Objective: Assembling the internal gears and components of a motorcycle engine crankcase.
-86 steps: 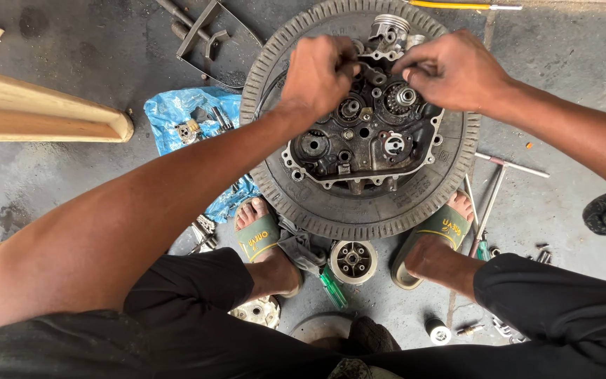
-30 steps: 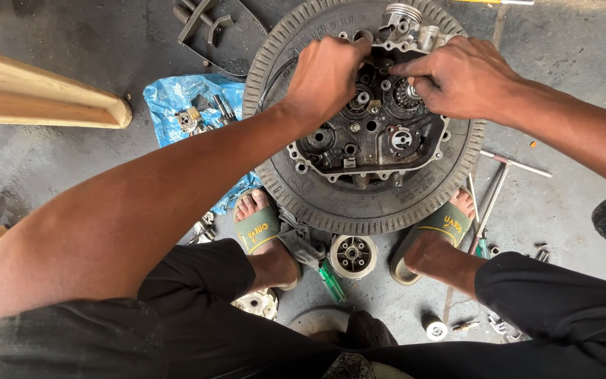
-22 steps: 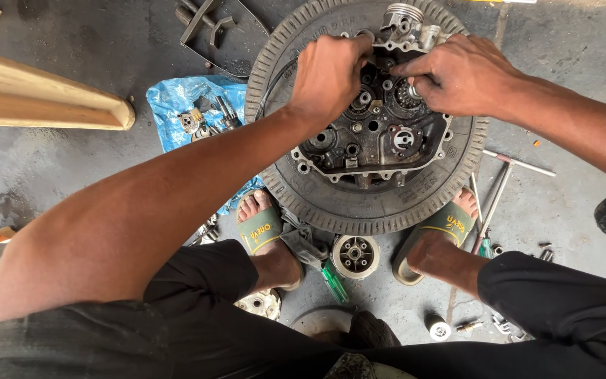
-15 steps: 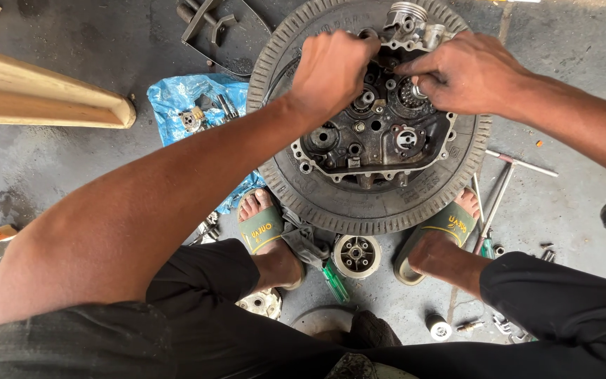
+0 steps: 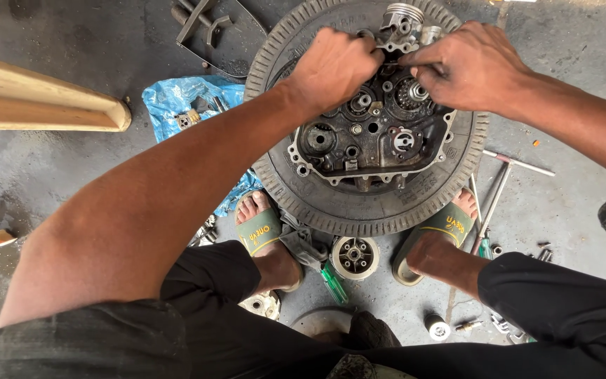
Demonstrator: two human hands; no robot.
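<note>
A dark engine case (image 5: 369, 137) with gears and bearing holes lies flat on a black tyre (image 5: 359, 200) on the floor. At its far edge sit a piston and connecting rod (image 5: 405, 24). My left hand (image 5: 334, 67) is clenched on the far left part of the case, just left of the piston. Touching the gear cluster at the far right, my right hand (image 5: 468, 67) pinches a thin metal piece with its fingers. What exactly each hand grips is hidden under the fingers.
A round clutch part (image 5: 354, 256) and a green screwdriver (image 5: 333, 283) lie between my sandalled feet. A T-handle wrench (image 5: 499, 186) lies right of the tyre. A blue plastic sheet (image 5: 184, 105) with small parts and a wooden beam (image 5: 43, 102) are on the left.
Both hands have shifted slightly toward the far edge of the case and closer together near the piston. The case and tyre have stayed put.
</note>
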